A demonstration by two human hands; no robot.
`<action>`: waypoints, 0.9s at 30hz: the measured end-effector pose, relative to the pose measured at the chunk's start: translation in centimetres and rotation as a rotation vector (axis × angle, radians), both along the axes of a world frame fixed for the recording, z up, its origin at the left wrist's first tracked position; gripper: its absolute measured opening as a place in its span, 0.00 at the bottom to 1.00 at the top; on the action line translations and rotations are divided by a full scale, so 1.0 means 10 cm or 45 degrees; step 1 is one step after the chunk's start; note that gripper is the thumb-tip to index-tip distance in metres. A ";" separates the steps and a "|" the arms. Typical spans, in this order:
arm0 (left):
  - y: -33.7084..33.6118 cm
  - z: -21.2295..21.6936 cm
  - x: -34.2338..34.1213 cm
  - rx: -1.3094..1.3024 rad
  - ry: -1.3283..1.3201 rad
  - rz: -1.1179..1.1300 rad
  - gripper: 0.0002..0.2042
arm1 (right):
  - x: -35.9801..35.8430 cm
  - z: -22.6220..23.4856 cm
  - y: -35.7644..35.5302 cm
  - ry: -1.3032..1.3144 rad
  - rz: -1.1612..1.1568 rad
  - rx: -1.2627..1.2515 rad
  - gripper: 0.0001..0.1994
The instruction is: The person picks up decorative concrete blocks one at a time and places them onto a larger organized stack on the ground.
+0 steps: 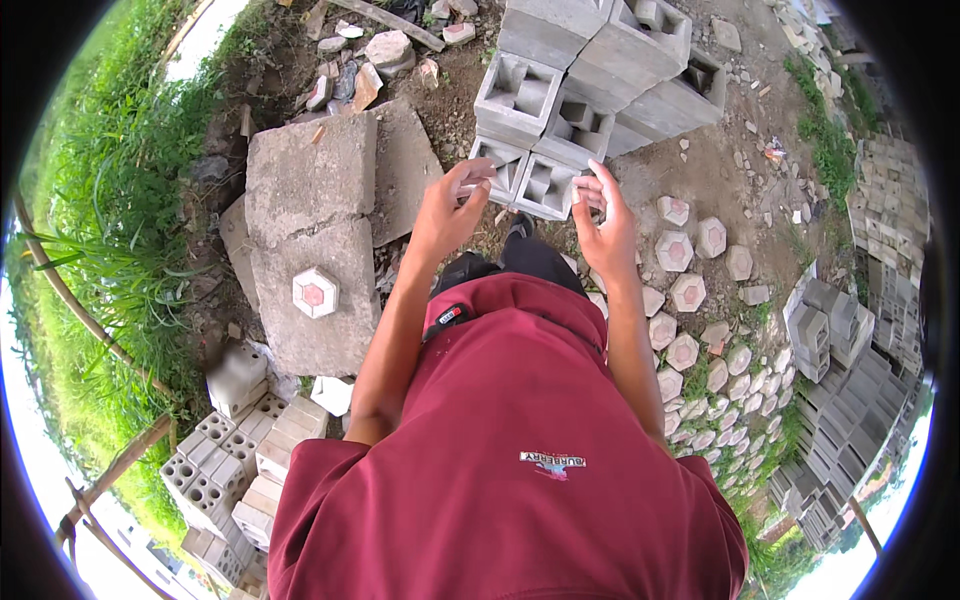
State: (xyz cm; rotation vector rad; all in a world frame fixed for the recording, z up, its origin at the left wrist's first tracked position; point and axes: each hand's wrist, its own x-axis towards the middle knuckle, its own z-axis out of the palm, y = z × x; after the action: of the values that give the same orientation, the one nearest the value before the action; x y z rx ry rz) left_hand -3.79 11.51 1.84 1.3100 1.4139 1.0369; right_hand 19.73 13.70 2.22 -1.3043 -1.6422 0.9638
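Note:
Both my hands are raised in front of my body, over the near end of a stack of grey hollow concrete blocks. My left hand [455, 208] has loosely curved fingers, thumb apart, with nothing in it. Its fingertips overlap the near left block [508, 183] in the picture; contact cannot be made out. Beside the right edge of the near right block [533, 205] is my right hand [606, 222], also bent at the fingers and holding nothing. Pale dust covers the fingers of both hands. Farther off, more hollow blocks [580, 155] stand stacked.
A cracked concrete slab [310, 190] lies left, bearing one hexagonal paver [316, 292] with a reddish centre. Several similar pavers [674, 251] spread over the ground at right. Perforated blocks [215, 462] are piled lower left, more grey blocks [850, 420] at far right. Rubble [390, 52] lies ahead.

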 end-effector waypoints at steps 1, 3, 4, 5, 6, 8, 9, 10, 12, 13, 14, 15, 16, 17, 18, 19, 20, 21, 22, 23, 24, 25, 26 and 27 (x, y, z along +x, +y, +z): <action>0.08 -0.07 0.03 0.004 0.046 0.018 0.14 | 0.02 -0.05 0.12 -0.014 0.025 0.010 0.25; 0.26 -0.24 0.08 0.029 0.129 0.048 0.15 | 0.08 -0.18 0.39 -0.048 0.076 0.033 0.24; 0.34 -0.27 0.11 0.037 0.138 0.035 0.15 | 0.10 -0.21 0.50 -0.039 0.062 0.040 0.24; 0.40 -0.29 0.15 0.019 0.154 0.037 0.15 | 0.13 -0.24 0.61 -0.023 0.072 0.075 0.25; 0.46 -0.32 0.18 0.002 0.171 0.038 0.15 | 0.15 -0.26 0.71 -0.008 0.081 0.110 0.26; 0.58 -0.30 0.25 -0.011 0.160 0.015 0.15 | 0.22 -0.29 0.87 -0.041 0.067 0.087 0.26; 0.64 -0.32 0.26 -0.012 0.124 0.016 0.15 | 0.24 -0.34 0.92 -0.030 0.075 0.065 0.25; 0.67 -0.32 0.28 -0.016 0.093 0.021 0.15 | 0.27 -0.38 0.95 -0.013 0.087 0.041 0.25; 0.78 -0.34 0.31 -0.079 0.101 0.034 0.15 | 0.34 -0.44 1.03 -0.049 0.093 0.005 0.25; 0.81 -0.36 0.29 -0.093 0.082 0.045 0.15 | 0.36 -0.50 1.05 -0.087 0.097 -0.020 0.25; 0.85 -0.39 0.26 -0.106 0.063 0.055 0.15 | 0.38 -0.56 1.08 -0.126 0.099 -0.044 0.24; 0.89 -0.41 0.24 -0.116 0.067 0.052 0.15 | 0.41 -0.63 1.12 -0.123 0.096 -0.054 0.24; 0.90 -0.46 0.21 -0.149 0.073 0.055 0.15 | 0.43 -0.71 1.11 -0.151 0.075 -0.078 0.24; 0.92 -0.52 0.19 -0.182 0.080 0.056 0.15 | 0.45 -0.79 1.11 -0.181 0.054 -0.102 0.24; 0.97 -0.57 0.14 -0.204 0.079 0.047 0.15 | 0.45 -0.87 1.13 -0.182 0.047 -0.125 0.24; 1.04 -0.66 0.09 -0.236 0.095 0.032 0.15 | 0.46 -0.95 1.19 -0.189 0.030 -0.154 0.24; 1.08 -0.74 0.04 -0.267 0.110 0.016 0.15 | 0.45 -1.03 1.22 -0.196 0.012 -0.182 0.24; 1.08 -0.81 -0.01 -0.293 0.147 0.006 0.15 | 0.43 -1.11 1.19 -0.209 -0.010 -0.253 0.24; 1.12 -0.89 -0.05 -0.314 0.136 0.007 0.15 | 0.42 -1.18 1.19 -0.219 -0.006 -0.273 0.24; 1.18 -0.98 -0.10 -0.318 0.212 -0.040 0.16 | 0.40 -1.26 1.19 -0.242 -0.001 -0.300 0.24; 1.24 -1.07 -0.14 -0.323 0.287 -0.087 0.16 | 0.39 -1.35 1.20 -0.264 0.007 -0.328 0.25; 1.30 -1.16 -0.16 -0.304 0.283 -0.087 0.16 | 0.38 -1.47 1.20 -0.292 0.012 -0.361 0.25; 1.40 -1.22 -0.18 -0.334 0.279 -0.090 0.16 | 0.34 -1.58 1.24 -0.295 0.016 -0.391 0.25; 1.49 -1.29 -0.20 -0.337 0.279 -0.083 0.16 | 0.31 -1.69 1.27 -0.323 0.021 -0.406 0.25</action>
State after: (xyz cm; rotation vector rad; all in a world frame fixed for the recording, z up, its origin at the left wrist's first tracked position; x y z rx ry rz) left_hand -5.74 26.37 -11.03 1.2923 1.5992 0.6514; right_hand 22.83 26.40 -14.71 -1.6868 -1.7389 1.1418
